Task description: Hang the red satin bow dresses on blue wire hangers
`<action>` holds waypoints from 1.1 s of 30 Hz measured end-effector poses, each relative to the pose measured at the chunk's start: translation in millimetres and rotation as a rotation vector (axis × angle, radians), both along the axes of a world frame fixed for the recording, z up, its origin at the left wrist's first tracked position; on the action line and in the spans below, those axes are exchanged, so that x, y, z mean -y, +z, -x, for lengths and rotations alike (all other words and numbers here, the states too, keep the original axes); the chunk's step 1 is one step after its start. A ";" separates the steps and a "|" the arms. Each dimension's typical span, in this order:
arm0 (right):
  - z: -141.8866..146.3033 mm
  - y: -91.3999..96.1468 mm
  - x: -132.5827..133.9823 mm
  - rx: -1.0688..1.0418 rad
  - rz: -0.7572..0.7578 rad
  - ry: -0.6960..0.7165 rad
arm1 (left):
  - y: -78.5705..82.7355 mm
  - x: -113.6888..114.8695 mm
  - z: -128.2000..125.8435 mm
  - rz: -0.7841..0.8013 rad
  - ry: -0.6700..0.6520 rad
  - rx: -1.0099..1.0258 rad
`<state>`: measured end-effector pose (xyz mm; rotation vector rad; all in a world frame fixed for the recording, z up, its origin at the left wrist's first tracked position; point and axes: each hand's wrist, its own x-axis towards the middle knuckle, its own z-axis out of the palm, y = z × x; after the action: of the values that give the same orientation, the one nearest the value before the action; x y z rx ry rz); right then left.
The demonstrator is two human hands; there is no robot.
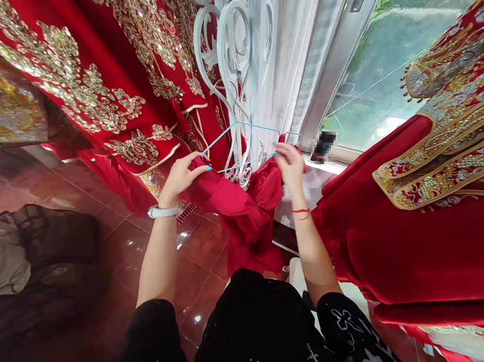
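Note:
A red satin dress (236, 200) hangs in front of me on a thin light-blue wire hanger (257, 125), whose hook is by the white scrolled metal stand. My left hand (180, 178) pinches the dress at the hanger's left end, thumb laid along the top edge of the cloth. At the hanger's right end, my right hand (290, 163) has its fingers bent over the dress's upper edge near a strap; exactly what its fingertips grip is partly hidden. The dress's bodice sags between the two hands, gathered at its middle, and its skirt drops toward the floor.
The white scrolled metal stand (234, 38) rises directly ahead. Red gowns with gold sequins (87, 100) crowd the left, and an embroidered red garment (386, 239) hangs close on the right. A window (371, 74) is behind. Dark bags (53, 246) lie on the tiled floor (203, 277).

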<state>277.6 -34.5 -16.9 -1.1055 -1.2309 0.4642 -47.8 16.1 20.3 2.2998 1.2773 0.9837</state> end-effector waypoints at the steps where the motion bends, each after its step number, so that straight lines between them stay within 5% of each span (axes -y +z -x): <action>1: -28.1 -6.2 7.4 -0.027 0.006 -0.169 | 0.5 -3.6 1.3 -0.002 -0.009 0.006; 3: -74.9 -19.3 18.4 -0.025 0.069 -0.267 | 3.9 -8.7 -0.2 0.009 -0.032 0.014; 5: -103.0 -30.5 23.3 0.022 0.158 -0.174 | 8.4 -6.9 -10.9 -0.032 -0.014 0.037; 10: -110.0 -40.4 19.7 0.095 0.224 -0.059 | 7.8 25.3 -87.5 -0.323 0.180 0.089; 14: -103.2 -38.1 20.6 0.133 0.111 -0.112 | -6.1 34.7 -157.4 -0.325 0.047 -0.008; 18: -102.6 -37.4 27.0 0.118 0.041 -0.202 | -19.2 18.6 -197.7 -0.086 -0.209 -0.059; 27: -113.9 -10.1 27.8 0.119 -0.082 -0.479 | -28.8 11.4 -221.9 0.105 -0.049 0.035; 33: -96.6 24.2 16.0 0.385 -0.157 -0.341 | -23.2 18.2 -226.5 0.143 -0.020 0.084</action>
<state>374.2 -50.5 7.3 -1.2742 -1.3478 -0.1101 178.6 -2.1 -2.9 2.1367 1.2469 0.9399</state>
